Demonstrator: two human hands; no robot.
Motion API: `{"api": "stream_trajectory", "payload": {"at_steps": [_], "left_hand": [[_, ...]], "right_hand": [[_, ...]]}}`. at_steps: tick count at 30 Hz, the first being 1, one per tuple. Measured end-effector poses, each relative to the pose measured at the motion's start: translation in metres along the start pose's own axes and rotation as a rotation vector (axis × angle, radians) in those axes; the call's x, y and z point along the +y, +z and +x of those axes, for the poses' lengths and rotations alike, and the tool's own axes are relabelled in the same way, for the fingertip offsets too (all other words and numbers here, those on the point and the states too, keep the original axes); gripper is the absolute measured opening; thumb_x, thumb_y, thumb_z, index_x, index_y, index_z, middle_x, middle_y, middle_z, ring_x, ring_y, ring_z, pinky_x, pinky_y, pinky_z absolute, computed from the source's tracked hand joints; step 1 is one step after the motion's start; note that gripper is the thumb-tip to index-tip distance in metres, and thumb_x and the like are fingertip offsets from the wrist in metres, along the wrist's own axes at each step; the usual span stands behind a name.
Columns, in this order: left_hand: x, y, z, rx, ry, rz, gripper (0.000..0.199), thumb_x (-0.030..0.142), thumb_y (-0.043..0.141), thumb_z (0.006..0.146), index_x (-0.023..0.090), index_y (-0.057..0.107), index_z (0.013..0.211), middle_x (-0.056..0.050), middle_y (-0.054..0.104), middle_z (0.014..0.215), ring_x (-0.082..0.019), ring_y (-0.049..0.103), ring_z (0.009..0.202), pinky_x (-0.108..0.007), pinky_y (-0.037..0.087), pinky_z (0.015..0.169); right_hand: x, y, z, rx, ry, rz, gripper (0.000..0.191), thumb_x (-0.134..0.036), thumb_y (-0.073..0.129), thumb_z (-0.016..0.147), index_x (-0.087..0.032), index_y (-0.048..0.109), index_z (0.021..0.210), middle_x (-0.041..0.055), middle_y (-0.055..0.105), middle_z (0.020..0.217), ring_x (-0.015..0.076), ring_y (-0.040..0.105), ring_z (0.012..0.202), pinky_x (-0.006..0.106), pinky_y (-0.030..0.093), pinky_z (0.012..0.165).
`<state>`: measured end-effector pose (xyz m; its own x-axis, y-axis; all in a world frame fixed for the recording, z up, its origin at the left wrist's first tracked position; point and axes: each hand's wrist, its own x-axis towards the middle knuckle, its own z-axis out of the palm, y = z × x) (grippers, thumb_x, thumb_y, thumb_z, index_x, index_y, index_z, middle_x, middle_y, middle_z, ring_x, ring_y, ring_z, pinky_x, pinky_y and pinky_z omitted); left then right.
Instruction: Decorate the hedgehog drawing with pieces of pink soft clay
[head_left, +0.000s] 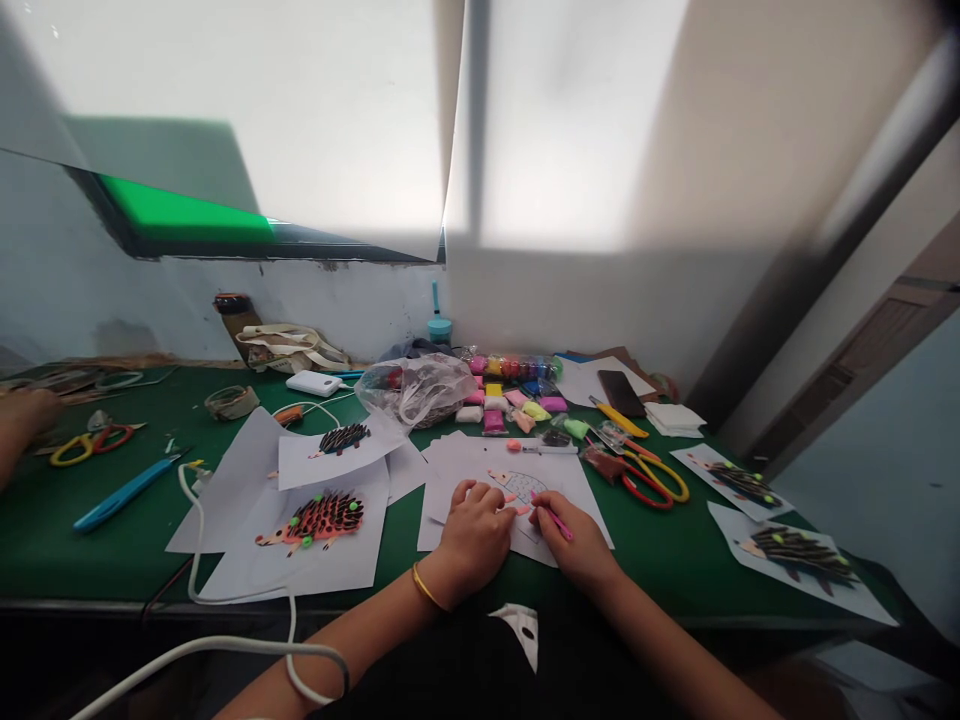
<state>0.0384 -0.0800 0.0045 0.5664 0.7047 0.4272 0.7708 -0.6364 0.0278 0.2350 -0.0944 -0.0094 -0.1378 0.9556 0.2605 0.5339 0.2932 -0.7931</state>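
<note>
A white sheet with a hedgehog drawing (529, 486) lies in front of me, some pink clay pressed onto its head and lower edge. Bent fingers of my left hand (478, 525) rest on the drawing's left side, apart and with nothing seen in them. My right hand (568, 535) grips a thin pink modelling tool (559, 525) at the drawing's lower right, its tip close to the pink clay feet (521, 510). Just above the drawing are a lump of orange-pink clay (514, 446) and a white pen-like stick (549, 449).
Coloured clay packets (493, 402) and a plastic bag (417, 388) stand behind. Scissors (652, 480), a yellow cutter (619, 417) and a phone (621, 392) lie right. Finished hedgehog pictures (322, 520), a blue cutter (124, 495) and a white cable (196, 540) are left. Another person's hand (30, 415) shows far left.
</note>
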Motion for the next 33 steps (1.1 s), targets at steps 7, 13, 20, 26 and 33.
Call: {"api": "stream_trajectory", "payload": {"at_steps": [7, 13, 20, 26, 33], "left_hand": [[0.0019, 0.0019, -0.0011, -0.008, 0.042, 0.019, 0.020, 0.019, 0.055, 0.089, 0.025, 0.067, 0.103, -0.005, 0.062, 0.097, -0.024, 0.051, 0.101, -0.048, 0.028, 0.102], [0.0027, 0.0017, -0.0010, -0.005, 0.034, 0.036, 0.017, 0.017, 0.055, 0.088, 0.024, 0.067, 0.098, -0.004, 0.062, 0.096, -0.024, 0.051, 0.099, -0.047, 0.028, 0.103], [0.0031, -0.0009, -0.0003, -0.006, 0.017, 0.032, 0.016, 0.020, 0.056, 0.088, 0.023, 0.067, 0.100, -0.005, 0.062, 0.096, -0.024, 0.051, 0.099, -0.046, 0.030, 0.101], [0.0033, 0.0002, -0.0013, -0.015, 0.039, 0.014, 0.023, 0.019, 0.056, 0.089, 0.027, 0.066, 0.108, -0.004, 0.063, 0.100, -0.024, 0.051, 0.101, -0.048, 0.028, 0.103], [0.0019, -0.0009, -0.0011, -0.014, -0.017, -0.014, 0.016, 0.021, 0.059, 0.087, 0.026, 0.068, 0.100, -0.004, 0.062, 0.096, -0.023, 0.051, 0.099, -0.046, 0.030, 0.101]], "right_hand": [[0.0004, 0.0004, 0.0002, -0.004, 0.000, 0.001, 0.027, -0.041, 0.041, 0.095, -0.023, 0.059, 0.104, 0.0019, 0.071, 0.089, 0.0194, 0.067, 0.082, 0.032, 0.051, 0.076], [0.0006, 0.0012, 0.0005, -0.008, 0.014, 0.010, 0.028, -0.042, 0.040, 0.095, -0.024, 0.059, 0.104, 0.0032, 0.071, 0.089, 0.0209, 0.067, 0.082, 0.034, 0.051, 0.077], [0.0004, 0.0006, 0.0009, -0.016, 0.011, 0.010, 0.028, -0.043, 0.040, 0.095, -0.024, 0.058, 0.103, 0.0028, 0.071, 0.089, 0.0208, 0.067, 0.082, 0.033, 0.051, 0.076], [-0.0003, 0.0002, 0.0004, -0.004, 0.009, -0.002, 0.027, -0.042, 0.041, 0.095, -0.023, 0.059, 0.103, 0.0028, 0.071, 0.090, 0.0208, 0.067, 0.084, 0.032, 0.051, 0.076], [0.0009, 0.0006, 0.0007, -0.004, 0.013, -0.001, 0.028, -0.043, 0.041, 0.095, -0.023, 0.059, 0.104, 0.0029, 0.071, 0.089, 0.0206, 0.067, 0.082, 0.032, 0.052, 0.075]]}}
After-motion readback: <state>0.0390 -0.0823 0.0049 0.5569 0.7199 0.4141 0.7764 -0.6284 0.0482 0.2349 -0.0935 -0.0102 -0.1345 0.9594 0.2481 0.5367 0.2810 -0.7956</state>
